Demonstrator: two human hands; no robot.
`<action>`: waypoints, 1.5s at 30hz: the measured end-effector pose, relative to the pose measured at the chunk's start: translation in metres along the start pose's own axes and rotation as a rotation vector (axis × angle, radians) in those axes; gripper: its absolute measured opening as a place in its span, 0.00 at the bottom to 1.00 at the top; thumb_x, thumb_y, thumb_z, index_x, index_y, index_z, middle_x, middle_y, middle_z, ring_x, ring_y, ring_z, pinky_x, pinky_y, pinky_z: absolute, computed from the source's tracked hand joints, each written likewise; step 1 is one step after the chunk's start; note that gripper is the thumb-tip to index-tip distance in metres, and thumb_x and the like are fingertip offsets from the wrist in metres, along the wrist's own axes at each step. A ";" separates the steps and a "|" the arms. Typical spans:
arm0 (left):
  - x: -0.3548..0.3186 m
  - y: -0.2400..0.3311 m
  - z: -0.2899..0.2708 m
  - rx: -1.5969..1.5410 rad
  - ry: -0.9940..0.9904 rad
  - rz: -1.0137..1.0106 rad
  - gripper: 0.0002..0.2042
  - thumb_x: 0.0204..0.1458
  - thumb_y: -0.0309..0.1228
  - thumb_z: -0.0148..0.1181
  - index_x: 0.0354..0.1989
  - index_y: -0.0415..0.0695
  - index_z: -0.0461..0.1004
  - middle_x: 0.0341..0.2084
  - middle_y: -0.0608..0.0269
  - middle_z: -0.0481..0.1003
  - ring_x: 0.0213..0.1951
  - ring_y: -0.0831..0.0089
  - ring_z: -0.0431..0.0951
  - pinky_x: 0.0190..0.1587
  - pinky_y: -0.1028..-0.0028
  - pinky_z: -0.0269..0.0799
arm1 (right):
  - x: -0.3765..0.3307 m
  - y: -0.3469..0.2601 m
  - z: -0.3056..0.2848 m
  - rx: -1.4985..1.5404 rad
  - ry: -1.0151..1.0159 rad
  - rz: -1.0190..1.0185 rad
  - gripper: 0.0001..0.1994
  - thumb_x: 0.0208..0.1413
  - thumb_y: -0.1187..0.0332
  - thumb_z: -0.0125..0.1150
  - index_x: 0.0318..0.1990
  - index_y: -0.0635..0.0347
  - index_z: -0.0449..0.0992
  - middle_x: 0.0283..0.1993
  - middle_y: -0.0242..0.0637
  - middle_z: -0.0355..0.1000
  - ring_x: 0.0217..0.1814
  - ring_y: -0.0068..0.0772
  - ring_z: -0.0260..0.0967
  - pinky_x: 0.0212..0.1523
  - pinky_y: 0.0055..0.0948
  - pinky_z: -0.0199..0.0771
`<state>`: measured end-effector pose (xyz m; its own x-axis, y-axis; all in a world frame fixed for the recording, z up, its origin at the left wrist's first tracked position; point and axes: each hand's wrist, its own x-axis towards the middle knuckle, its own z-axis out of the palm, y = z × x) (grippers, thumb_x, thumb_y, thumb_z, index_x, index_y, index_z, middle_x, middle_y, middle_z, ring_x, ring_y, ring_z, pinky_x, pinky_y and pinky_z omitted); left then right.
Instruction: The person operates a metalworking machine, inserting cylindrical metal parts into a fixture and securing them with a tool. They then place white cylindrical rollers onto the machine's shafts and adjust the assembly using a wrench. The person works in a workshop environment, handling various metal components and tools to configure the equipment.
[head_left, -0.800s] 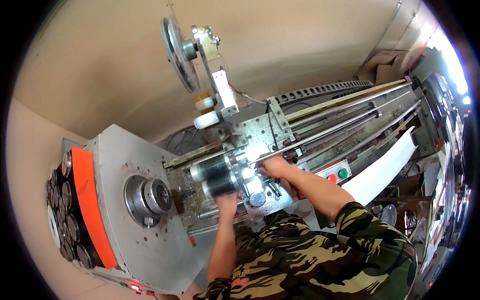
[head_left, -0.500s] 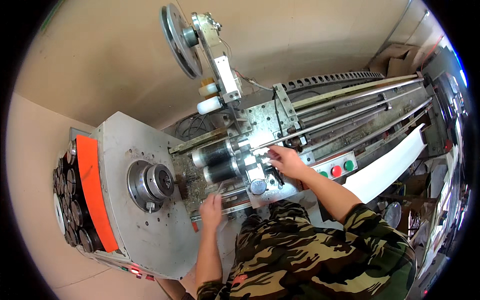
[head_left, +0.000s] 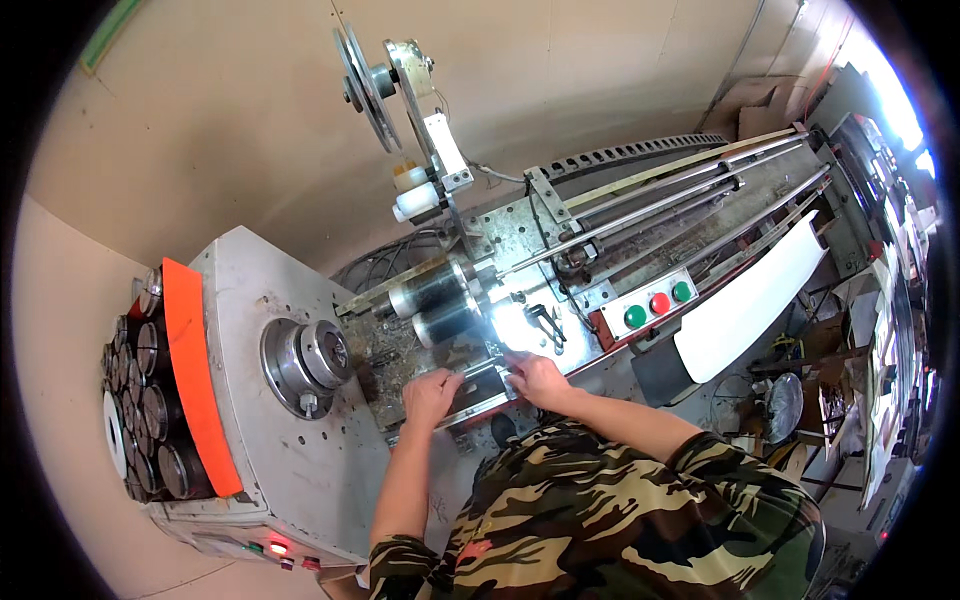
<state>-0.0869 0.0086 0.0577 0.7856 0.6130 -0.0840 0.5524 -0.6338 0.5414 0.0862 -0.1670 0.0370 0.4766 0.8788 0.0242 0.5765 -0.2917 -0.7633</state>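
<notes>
My left hand is closed over the front guide rail of a long bench machine, fingertips pinched together. Whatever it holds is too small or hidden to make out. My right hand curls its fingers at the front edge of the metal carriage, a short way right of the left hand; its fingertips and what they grip are hidden. Beyond the hands, two black cylinders with white ends lie side by side on the carriage. Left of them, a round steel chuck projects from the grey headstock.
A button panel with green and red buttons sits right of the carriage, beside a curved white sheet. An upright arm carries a pulley wheel. Stacked round dark pieces stand at far left behind an orange strip.
My right hand has moved from the carriage's middle down to its front edge. My left hand has come up and right to the rail, nearer my right. The view has shifted slightly.
</notes>
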 end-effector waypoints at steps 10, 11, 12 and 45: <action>0.042 -0.009 -0.018 0.164 -0.098 0.260 0.17 0.55 0.48 0.53 0.34 0.50 0.81 0.34 0.59 0.80 0.41 0.56 0.76 0.42 0.58 0.72 | 0.007 0.001 0.031 -0.313 0.003 0.101 0.14 0.58 0.62 0.54 0.48 0.57 0.75 0.34 0.48 0.75 0.33 0.51 0.74 0.34 0.46 0.74; 0.044 -0.009 -0.017 0.149 -0.095 0.286 0.17 0.55 0.48 0.53 0.34 0.50 0.81 0.34 0.59 0.80 0.42 0.57 0.75 0.42 0.58 0.72 | 0.008 0.007 0.034 -0.318 -0.010 0.113 0.14 0.58 0.62 0.53 0.48 0.57 0.75 0.36 0.48 0.75 0.33 0.50 0.74 0.33 0.45 0.75; 0.045 -0.011 -0.016 0.125 -0.095 0.303 0.17 0.56 0.48 0.53 0.34 0.49 0.81 0.34 0.58 0.80 0.42 0.56 0.76 0.42 0.58 0.72 | 0.007 0.011 0.037 -0.325 -0.005 0.058 0.13 0.57 0.63 0.53 0.47 0.57 0.75 0.37 0.47 0.75 0.33 0.50 0.74 0.33 0.45 0.75; -0.029 0.141 0.136 -1.579 -0.322 -0.685 0.11 0.65 0.35 0.43 0.43 0.39 0.66 0.41 0.51 0.71 0.42 0.61 0.76 0.45 0.61 0.77 | -0.065 0.015 -0.105 -0.008 -0.107 -0.115 0.10 0.50 0.71 0.62 0.41 0.61 0.78 0.36 0.43 0.76 0.37 0.46 0.74 0.38 0.37 0.75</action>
<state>0.0066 -0.1624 0.0227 0.6744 0.3164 -0.6671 0.1557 0.8223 0.5474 0.1339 -0.2688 0.0918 0.3342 0.9416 0.0417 0.6288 -0.1898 -0.7541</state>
